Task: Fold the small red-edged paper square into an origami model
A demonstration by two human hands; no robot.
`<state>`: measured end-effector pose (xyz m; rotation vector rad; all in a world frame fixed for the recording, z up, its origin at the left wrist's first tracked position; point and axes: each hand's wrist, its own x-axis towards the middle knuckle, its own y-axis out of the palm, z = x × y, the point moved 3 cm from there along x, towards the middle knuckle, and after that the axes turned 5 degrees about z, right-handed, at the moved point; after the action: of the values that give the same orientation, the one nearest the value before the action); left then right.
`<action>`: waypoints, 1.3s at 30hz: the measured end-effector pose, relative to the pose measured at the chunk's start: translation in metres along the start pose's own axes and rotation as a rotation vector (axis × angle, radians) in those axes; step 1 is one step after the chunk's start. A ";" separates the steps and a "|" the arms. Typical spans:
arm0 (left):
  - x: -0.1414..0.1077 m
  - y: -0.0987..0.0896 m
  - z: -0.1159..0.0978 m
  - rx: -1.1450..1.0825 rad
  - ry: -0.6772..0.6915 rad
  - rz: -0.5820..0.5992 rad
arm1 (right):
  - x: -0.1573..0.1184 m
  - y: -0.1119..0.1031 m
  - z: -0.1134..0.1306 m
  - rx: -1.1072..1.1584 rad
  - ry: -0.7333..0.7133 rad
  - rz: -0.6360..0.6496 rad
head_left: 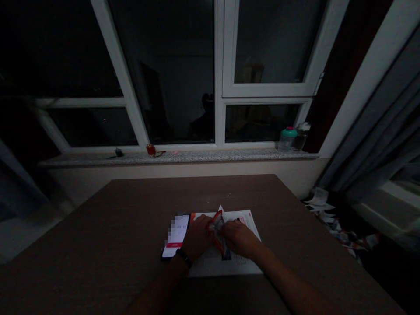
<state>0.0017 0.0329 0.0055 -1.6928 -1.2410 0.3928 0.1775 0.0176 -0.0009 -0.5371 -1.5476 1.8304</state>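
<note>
My left hand point(199, 237), with a dark band on its wrist, has its fingers closed on the left side of a folded piece of red-and-white printed paper point(217, 225). On the paper's other side, the fingers of my right hand point(239, 237) are pinched together. The paper stands up in creases between the two hands, and the fingers partly cover it. Beneath both hands lies a white printed sheet or booklet point(244, 265) with coloured patches. A phone point(177, 238) with a lit screen rests against its left side, close to my left hand.
The brown table point(98, 245) reaches toward a stone windowsill point(197, 156). On the sill stand a teal-lidded bottle point(287, 139), a clear bottle point(301, 135) and a small red jar point(151, 149). Scattered papers point(341, 232) lie beyond the table's right edge, below a grey curtain point(367, 113).
</note>
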 end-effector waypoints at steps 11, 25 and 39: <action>0.001 0.009 0.006 0.055 -0.039 0.009 | 0.004 0.001 0.007 -0.036 0.014 0.030; 0.005 0.012 0.010 0.045 -0.060 -0.040 | 0.010 0.013 0.008 -0.045 0.058 -0.004; 0.006 0.013 0.010 0.082 -0.095 -0.006 | 0.011 0.014 0.009 -0.019 0.109 -0.027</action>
<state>0.0044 0.0428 -0.0090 -1.6162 -1.2811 0.5186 0.1606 0.0188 -0.0110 -0.6111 -1.4934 1.7388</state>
